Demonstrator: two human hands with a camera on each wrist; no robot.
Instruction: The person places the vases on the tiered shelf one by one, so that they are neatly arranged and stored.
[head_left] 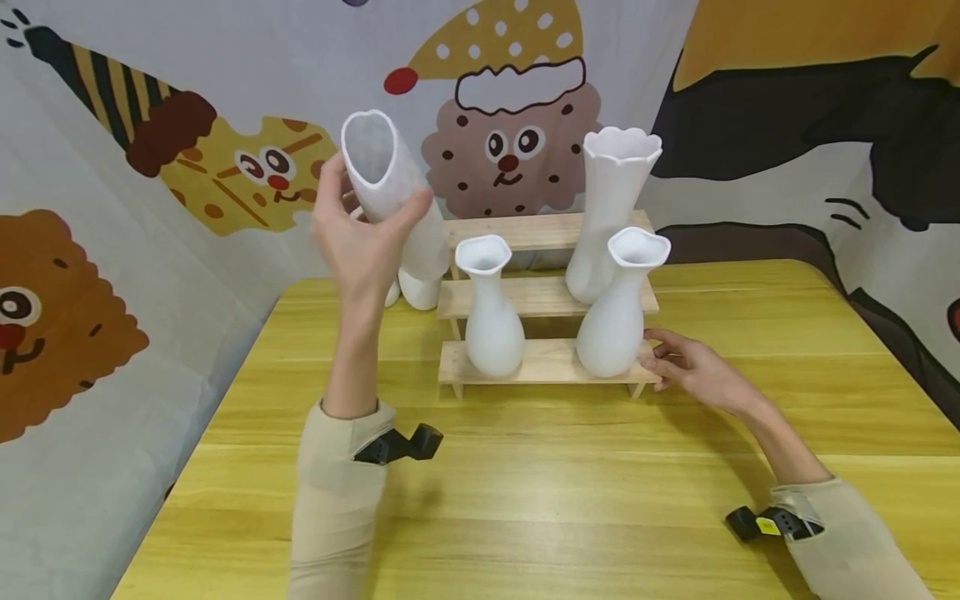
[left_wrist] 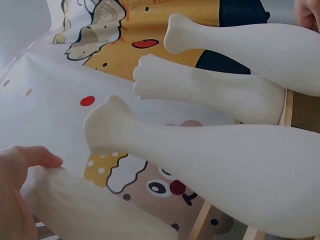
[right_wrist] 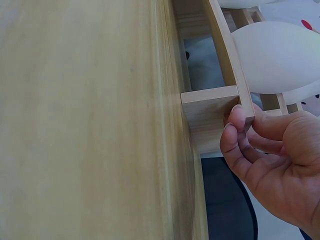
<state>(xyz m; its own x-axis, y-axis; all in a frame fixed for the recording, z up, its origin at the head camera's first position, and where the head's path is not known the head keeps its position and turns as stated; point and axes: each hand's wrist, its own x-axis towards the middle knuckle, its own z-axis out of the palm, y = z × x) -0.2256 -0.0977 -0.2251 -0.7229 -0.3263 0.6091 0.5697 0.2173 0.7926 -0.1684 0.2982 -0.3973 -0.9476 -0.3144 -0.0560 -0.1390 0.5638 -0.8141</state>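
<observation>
My left hand (head_left: 360, 242) holds a white vase (head_left: 401, 187) with a slanted, pointed mouth, raised at the left of a three-tier wooden stand (head_left: 547, 362). Thumb and fingers wrap its upper part; the left wrist view shows this vase (left_wrist: 95, 207) at lower left. At the stand's right end, my right hand (head_left: 697, 371) pinches the lowest board, seen close in the right wrist view beside the board's corner (right_wrist: 245, 102). Two narrow-necked white vases, one left (head_left: 495, 333) and one right (head_left: 611, 329), stand on that tier. A taller scalloped vase (head_left: 611, 200) stands on the middle tier.
Partly hidden behind the held vase, more white rounded ware (head_left: 420, 290) stands on the wood-grain table (head_left: 525, 500). A cloth printed with cartoon figures (head_left: 517, 158) hangs close behind the table and along its left side.
</observation>
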